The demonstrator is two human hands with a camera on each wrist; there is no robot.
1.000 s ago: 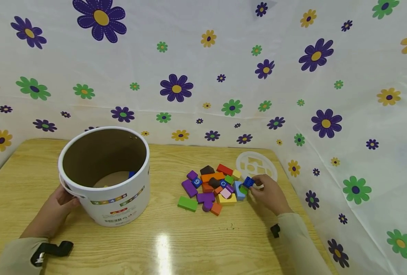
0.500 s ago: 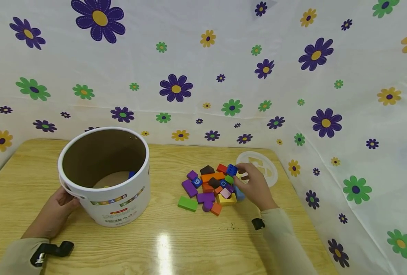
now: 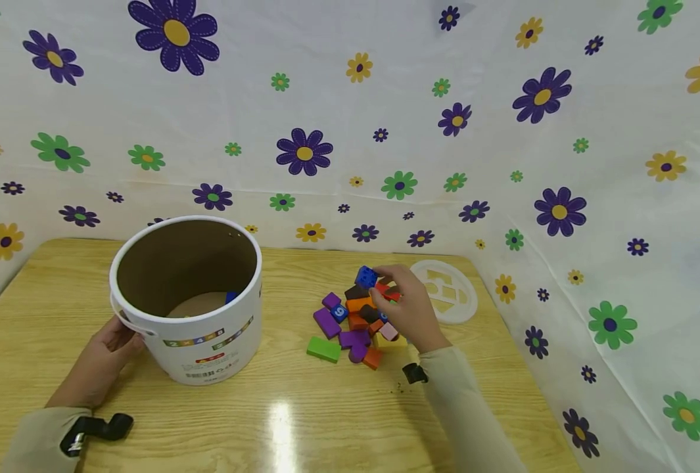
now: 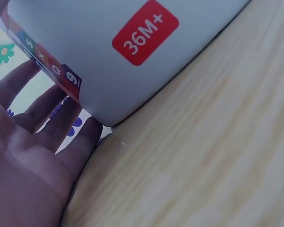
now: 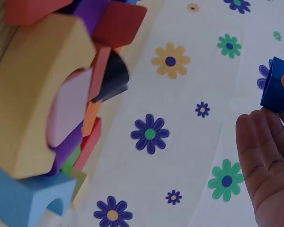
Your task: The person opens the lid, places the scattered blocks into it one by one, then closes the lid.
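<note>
Since one second ago the right hand (image 3: pixel 405 309) has travelled leftward, from the white lid side of the pile to above its far edge, and it carries with it the blue cube (image 3: pixel 365 276), which was low beside the pile and is now lifted clear of it; the cube is pinched at the fingertips, and the right wrist view shows the blue cube (image 5: pixel 276 85) between a fingertip on its right and the fingers below it, the other fingers (image 5: pixel 267 156) held rather straight, so the grip is light and suits such a small, light piece; the cube hangs in the air over the heap of coloured blocks (image 3: pixel 358 322), between it and the white bucket (image 3: pixel 188 299), touching neither. The left hand (image 3: pixel 104 361) rests with spread, nearly straight fingers (image 4: pixel 61 118) against the lower wall of the bucket (image 4: pixel 132 56), probably to keep it steady on the smooth wooden table (image 3: pixel 302 420); the bucket stands upright and open, a little blue piece (image 3: pixel 231 297) visible on its bottom. Behind the pile lies the round white lid (image 3: pixel 447 290) with shape cut-outs, flat on the table, near the flowered cloth (image 3: pixel 350 131) that closes the back and right sides.
</note>
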